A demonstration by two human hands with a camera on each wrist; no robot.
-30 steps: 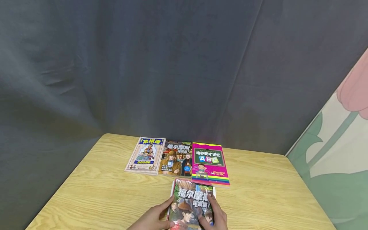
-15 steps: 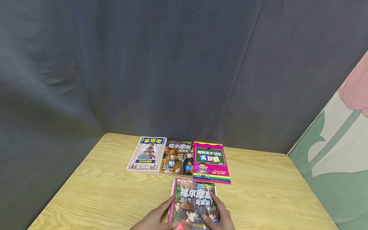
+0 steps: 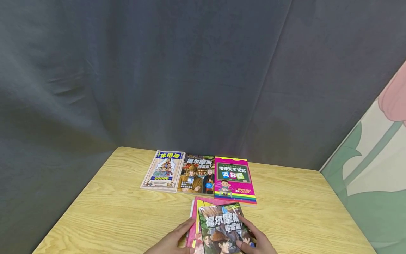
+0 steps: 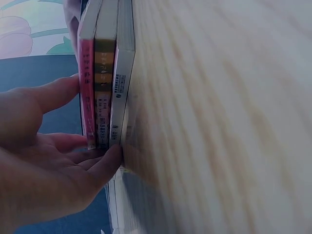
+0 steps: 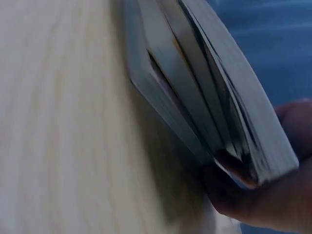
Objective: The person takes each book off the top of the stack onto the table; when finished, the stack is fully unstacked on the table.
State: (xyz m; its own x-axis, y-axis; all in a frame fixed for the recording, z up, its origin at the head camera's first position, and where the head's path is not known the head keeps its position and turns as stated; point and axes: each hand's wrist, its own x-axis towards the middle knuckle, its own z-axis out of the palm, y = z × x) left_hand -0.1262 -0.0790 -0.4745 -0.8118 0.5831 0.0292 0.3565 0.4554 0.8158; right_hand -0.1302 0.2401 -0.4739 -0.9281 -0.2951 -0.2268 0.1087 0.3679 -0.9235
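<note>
Near the front of the table my right hand (image 3: pixel 258 241) grips the right edge of a dark illustrated paperback (image 3: pixel 223 227), its thumb on the cover. This paperback lies askew over a stack whose pink-covered book (image 3: pixel 192 233) shows at the left. My left hand (image 3: pixel 176 240) holds the stack's left side. In the left wrist view, fingers meet a pink spine (image 4: pixel 87 92), a striped spine (image 4: pixel 103 78) and a white spine (image 4: pixel 121 83). The right wrist view shows the right hand (image 5: pixel 273 202) under the corner of the uppermost book (image 5: pixel 243 83); that view is blurred.
Behind the stack lie three books side by side: a pale one (image 3: pixel 163 173), a dark detective one (image 3: pixel 197 174) and a magenta ABC one (image 3: pixel 235 181). They rest on a wooden table (image 3: pixel 301 211). A dark curtain (image 3: pixel 190 77) hangs behind; a flower-patterned cloth (image 3: pixel 380 176) is at the right.
The top paperback has slid right and turned slightly with the right hand, uncovering more of the pink and yellow cover below. The left hand stays at the stack's left side.
</note>
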